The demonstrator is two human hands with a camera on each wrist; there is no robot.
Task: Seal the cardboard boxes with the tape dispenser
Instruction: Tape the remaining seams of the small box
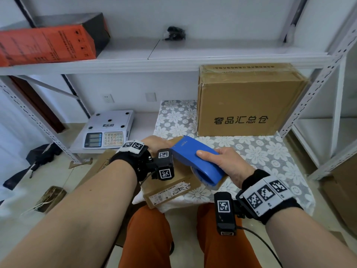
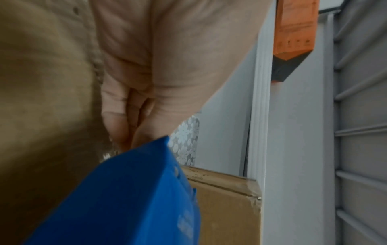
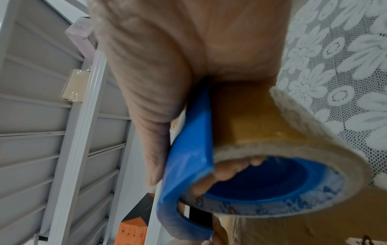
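A small cardboard box (image 1: 170, 190) with a label lies on the lace-covered table (image 1: 266, 157) just in front of me. My left hand (image 1: 154, 143) grips its far end; in the left wrist view the fingers and thumb of this hand (image 2: 130, 132) close together beside the brown box side (image 2: 41, 107). My right hand (image 1: 216, 161) grips the blue tape dispenser (image 1: 197, 159), which slants over the box top with its nose near the left hand. In the right wrist view the right hand (image 3: 188, 165) has fingers hooked through the tape roll (image 3: 282, 149) and its thumb on the dispenser's blue shell (image 3: 188, 149).
A large closed cardboard box (image 1: 249, 101) stands at the back of the table under the shelf. A weighing scale (image 1: 109, 130) sits on the low shelf to the left. An orange box (image 1: 46, 43) and a black object (image 1: 174, 33) lie on the upper shelf. Shelf uprights (image 1: 316, 97) flank the table.
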